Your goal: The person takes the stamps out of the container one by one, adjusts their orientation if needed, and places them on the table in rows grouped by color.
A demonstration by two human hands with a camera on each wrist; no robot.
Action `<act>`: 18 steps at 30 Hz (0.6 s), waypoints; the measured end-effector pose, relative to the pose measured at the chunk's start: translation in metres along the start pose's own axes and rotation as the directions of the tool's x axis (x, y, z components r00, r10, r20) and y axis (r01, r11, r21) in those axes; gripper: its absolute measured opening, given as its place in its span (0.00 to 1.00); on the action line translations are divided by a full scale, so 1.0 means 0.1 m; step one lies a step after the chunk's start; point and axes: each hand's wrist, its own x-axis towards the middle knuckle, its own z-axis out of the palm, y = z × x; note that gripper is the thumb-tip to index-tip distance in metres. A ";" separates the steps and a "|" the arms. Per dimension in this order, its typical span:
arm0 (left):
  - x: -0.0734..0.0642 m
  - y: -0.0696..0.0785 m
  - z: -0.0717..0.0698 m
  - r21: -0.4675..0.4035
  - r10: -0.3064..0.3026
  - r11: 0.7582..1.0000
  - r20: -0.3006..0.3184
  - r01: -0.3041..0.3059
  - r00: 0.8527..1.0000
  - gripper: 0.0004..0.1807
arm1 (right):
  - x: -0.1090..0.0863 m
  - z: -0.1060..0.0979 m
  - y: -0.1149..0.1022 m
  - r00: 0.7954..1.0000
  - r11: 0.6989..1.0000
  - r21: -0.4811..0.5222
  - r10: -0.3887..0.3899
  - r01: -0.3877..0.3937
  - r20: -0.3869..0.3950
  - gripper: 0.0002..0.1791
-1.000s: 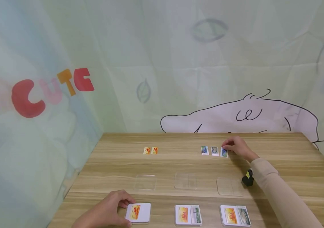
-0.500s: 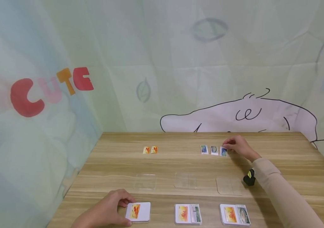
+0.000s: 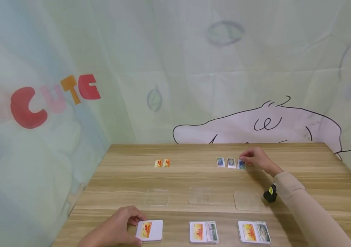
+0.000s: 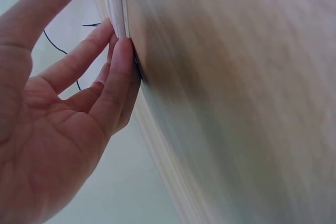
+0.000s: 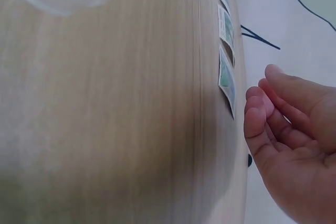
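In the head view, my left hand (image 3: 121, 224) holds the edges of a clear plastic case (image 3: 157, 230) at the front left, thumb low and fingers at its upper left corner. A white card with an orange stamp (image 3: 146, 229) shows in it. The left wrist view has the fingertips (image 4: 122, 51) against the case's thin side. Far across the table, my right hand (image 3: 257, 159) is at the rightmost blue stamp (image 3: 241, 164) in a row of three. In the right wrist view its fingers are loosely bent, with a gap between them and the stamp (image 5: 227, 80).
Two orange stamps (image 3: 162, 163) lie at the back left. Two more cases, a middle one (image 3: 203, 232) and a right one (image 3: 254, 232), hold two stamps each. Three clear lids (image 3: 201, 196) lie behind the cases. A black object (image 3: 270, 193) hangs by the right sleeve.
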 end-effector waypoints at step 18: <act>0.01 -0.02 0.00 0.012 -0.017 1.000 0.006 0.017 1.000 0.29 | -0.13 0.01 -0.15 0.999 0.998 0.059 -0.022 0.020 0.035 0.10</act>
